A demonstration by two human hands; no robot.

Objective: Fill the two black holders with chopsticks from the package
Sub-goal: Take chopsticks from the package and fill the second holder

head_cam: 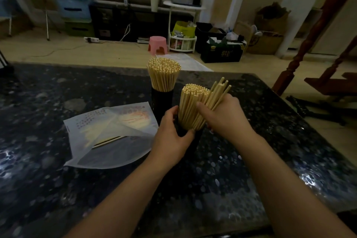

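Head view: left hand grips near holder, right hand clasps chopsticks (package print unreadable).

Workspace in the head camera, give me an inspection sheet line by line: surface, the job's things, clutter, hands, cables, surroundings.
Surface: dark speckled stone table, glossy.
Job's things: far holder packed with upright chopsticks; near holder holds a dense bundle, with a few slanted chopsticks at its right side; package lies flat, opened, a few chopsticks showing inside.
Clutter: nothing seen on the table beyond these.
Hands: left hand grips the near holder; right hand presses the slanted chopsticks against the bundle.
Cables: power strip with a cord on the floor.
Surroundings: pink stool, white cart, bags and boxes, wooden banister.
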